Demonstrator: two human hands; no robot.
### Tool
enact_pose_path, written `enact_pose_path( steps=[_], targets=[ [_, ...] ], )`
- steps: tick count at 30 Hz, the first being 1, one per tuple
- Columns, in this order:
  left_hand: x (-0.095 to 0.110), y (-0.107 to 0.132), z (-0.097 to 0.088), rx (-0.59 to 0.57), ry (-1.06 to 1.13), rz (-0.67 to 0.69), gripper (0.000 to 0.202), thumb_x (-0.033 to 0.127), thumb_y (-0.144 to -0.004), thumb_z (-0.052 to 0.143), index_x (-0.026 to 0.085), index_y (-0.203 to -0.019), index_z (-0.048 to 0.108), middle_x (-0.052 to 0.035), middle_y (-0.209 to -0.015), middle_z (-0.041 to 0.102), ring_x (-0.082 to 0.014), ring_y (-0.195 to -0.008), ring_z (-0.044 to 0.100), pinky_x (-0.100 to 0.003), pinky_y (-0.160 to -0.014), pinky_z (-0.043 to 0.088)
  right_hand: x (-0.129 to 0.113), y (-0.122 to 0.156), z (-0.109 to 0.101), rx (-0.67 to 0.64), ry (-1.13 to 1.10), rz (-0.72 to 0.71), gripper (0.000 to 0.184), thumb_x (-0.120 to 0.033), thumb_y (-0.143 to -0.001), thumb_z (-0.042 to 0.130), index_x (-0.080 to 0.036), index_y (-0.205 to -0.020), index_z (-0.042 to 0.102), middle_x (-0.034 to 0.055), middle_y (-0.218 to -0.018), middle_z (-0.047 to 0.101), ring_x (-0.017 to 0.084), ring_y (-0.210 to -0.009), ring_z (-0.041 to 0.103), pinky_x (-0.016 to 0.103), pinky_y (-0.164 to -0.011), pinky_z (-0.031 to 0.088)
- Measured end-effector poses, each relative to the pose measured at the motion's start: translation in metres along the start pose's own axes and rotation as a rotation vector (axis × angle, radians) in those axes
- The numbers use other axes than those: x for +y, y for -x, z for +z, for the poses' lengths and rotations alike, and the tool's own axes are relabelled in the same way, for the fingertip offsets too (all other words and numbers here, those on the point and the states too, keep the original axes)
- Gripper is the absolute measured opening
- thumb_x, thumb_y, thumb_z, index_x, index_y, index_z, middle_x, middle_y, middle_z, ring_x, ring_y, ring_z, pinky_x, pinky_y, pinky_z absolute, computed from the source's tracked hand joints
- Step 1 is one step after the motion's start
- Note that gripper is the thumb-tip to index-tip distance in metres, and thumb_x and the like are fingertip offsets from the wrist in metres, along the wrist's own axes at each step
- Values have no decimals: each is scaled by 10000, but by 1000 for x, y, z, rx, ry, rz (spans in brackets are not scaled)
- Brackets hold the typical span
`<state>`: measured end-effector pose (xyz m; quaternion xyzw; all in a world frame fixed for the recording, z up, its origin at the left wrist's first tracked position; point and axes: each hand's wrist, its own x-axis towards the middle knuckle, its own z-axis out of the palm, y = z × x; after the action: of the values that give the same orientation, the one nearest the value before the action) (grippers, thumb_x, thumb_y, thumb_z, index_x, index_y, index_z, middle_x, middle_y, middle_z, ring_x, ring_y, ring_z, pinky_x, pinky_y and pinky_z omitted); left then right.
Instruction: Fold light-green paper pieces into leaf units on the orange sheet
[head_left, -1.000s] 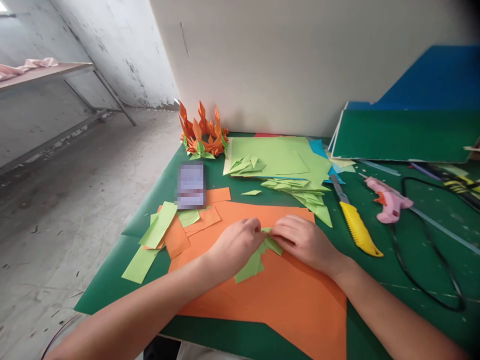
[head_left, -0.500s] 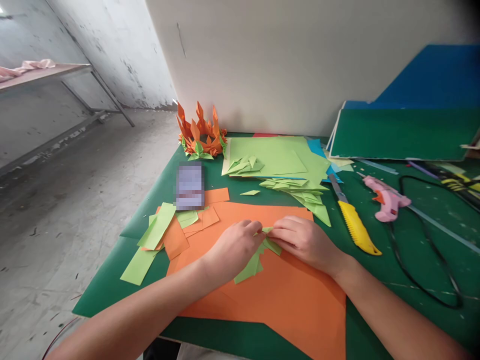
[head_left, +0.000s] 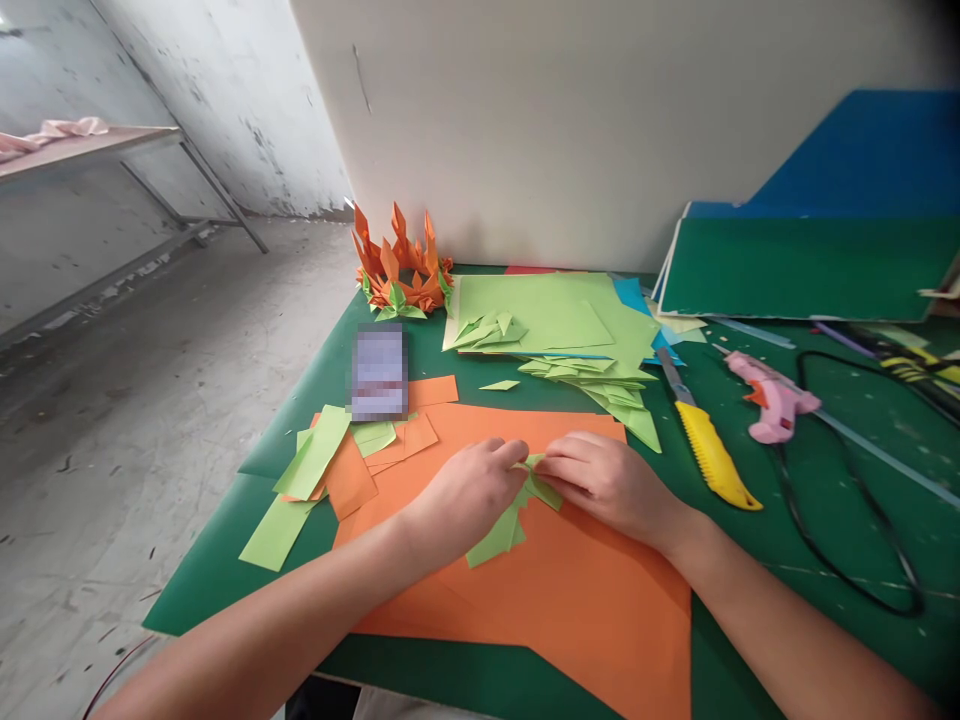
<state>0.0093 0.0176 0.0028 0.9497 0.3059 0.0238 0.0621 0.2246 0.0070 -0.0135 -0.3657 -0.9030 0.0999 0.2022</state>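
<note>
My left hand (head_left: pixel 480 485) and my right hand (head_left: pixel 596 478) meet over a large orange paper sheet (head_left: pixel 600 620). Between their fingertips is a piece of green paper (head_left: pixel 544 490), pinched from both sides; its upper edge is partly hidden by the fingers. Below my left hand, another green paper piece (head_left: pixel 495 542) lies on the orange sheet. Folded green paper pieces (head_left: pixel 600 380) are heaped beyond my right hand, and a single small green folded piece (head_left: pixel 500 385) lies apart from them.
A phone-like blurred object (head_left: pixel 380 370) is left of centre, near green and orange paper strips (head_left: pixel 319 455). Behind it stands an orange and green paper crown (head_left: pixel 401 275). A yellow utility knife (head_left: pixel 712 450) and a pink glue gun (head_left: pixel 776 400) with a black cord lie at right.
</note>
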Motion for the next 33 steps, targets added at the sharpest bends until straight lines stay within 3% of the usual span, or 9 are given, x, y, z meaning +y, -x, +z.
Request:
enact_pose_path(
  steps=[10, 23, 30, 33],
  targets=[
    [-1, -1, -3, -42, -41, 59, 283, 98, -962, 340, 149, -795, 562, -48, -890, 553, -163, -680, 455, -283, -575, 337, 1, 0, 4, 22, 3, -19, 220, -185, -970, 442, -165, -917, 654, 76, -845, 648, 187, -767, 560, 293, -665, 437],
    [-4, -1, -9, -65, 33, 66, 269, 141, -970, 350, 146, -879, 603, -69, -890, 575, -148, -683, 480, -258, -634, 384, -3, -2, 3, 17, 20, 1, 262, -199, -982, 414, -166, -860, 644, 73, -793, 631, 178, -735, 546, 287, -637, 416],
    [-2, 1, -8, -74, 3, -5, 277, 148, -972, 350, 154, -900, 617, -69, -979, 565, -159, -739, 519, -265, -653, 423, -3, -4, 8, 150, -162, 152, 153, -189, -936, 507, -187, -852, 635, 40, -784, 657, 163, -736, 582, 278, -651, 447],
    [-1, -1, -10, -120, 48, -44, 242, 138, -960, 388, 158, -961, 629, -60, -968, 573, -165, -791, 557, -264, -713, 458, -3, -4, 8, 150, -200, 181, 117, -177, -917, 534, -193, -863, 636, 31, -784, 659, 162, -738, 586, 279, -654, 451]
  ],
)
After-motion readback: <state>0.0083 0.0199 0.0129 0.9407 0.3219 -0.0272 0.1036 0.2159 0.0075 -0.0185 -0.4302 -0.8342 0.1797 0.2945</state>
